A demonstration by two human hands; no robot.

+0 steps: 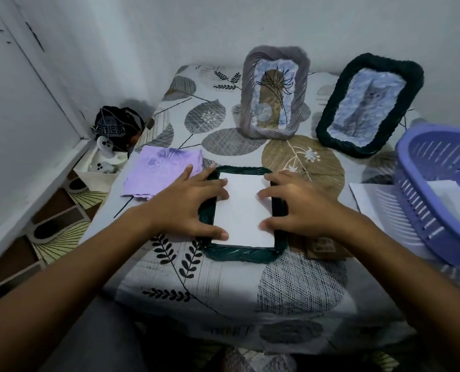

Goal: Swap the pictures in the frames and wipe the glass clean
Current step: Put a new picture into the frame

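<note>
Both hands, left hand [188,202] and right hand [296,205], pressed with spread fingers on the white sheet [243,210] in the green frame [239,255] at table centre, cloth [161,171] at 10 o'clock; uneven pressure could crease or skew it.

Basket [438,183] at 3 o'clock cut off by the edge. Frame [243,253] sides mostly hidden under both hands. Bag [117,124] stuff at 10 o'clock too murky to tell.
</note>
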